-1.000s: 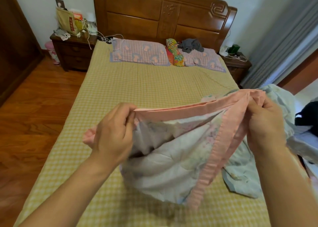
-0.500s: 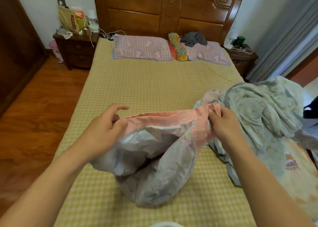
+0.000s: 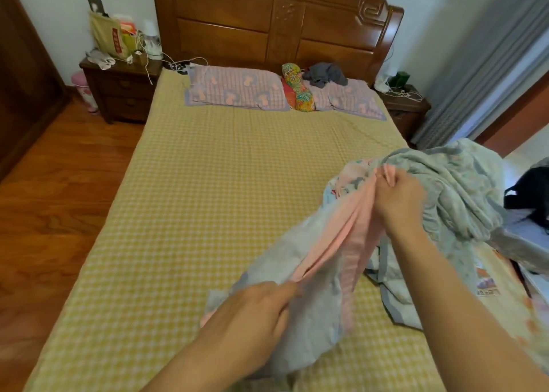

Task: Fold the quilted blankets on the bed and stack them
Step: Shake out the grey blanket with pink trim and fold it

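Note:
A pale quilted blanket with a pink border (image 3: 323, 275) hangs bunched between my hands over the yellow checked bed (image 3: 214, 201). My left hand (image 3: 255, 311) grips its near end low at the front. Farther off and to the right, my right hand (image 3: 398, 195) pinches the pink border. A second, grey-green floral blanket (image 3: 451, 189) lies crumpled on the bed's right side, just behind my right hand. A yellowish printed quilt (image 3: 502, 296) lies under it at the right edge.
Two checked pillows (image 3: 237, 90), a colourful small cushion (image 3: 297, 91) and a grey garment (image 3: 325, 73) lie by the wooden headboard (image 3: 276, 29). Cluttered nightstands (image 3: 121, 85) flank the bed. Wooden floor (image 3: 59, 201) is on the left, curtains (image 3: 481, 64) and a dark bag (image 3: 531, 192) on the right.
The blanket has been lowered from chest height. My right hand moved away toward the crumpled blanket, my left hand drew back toward me, so the pink border now runs diagonally.

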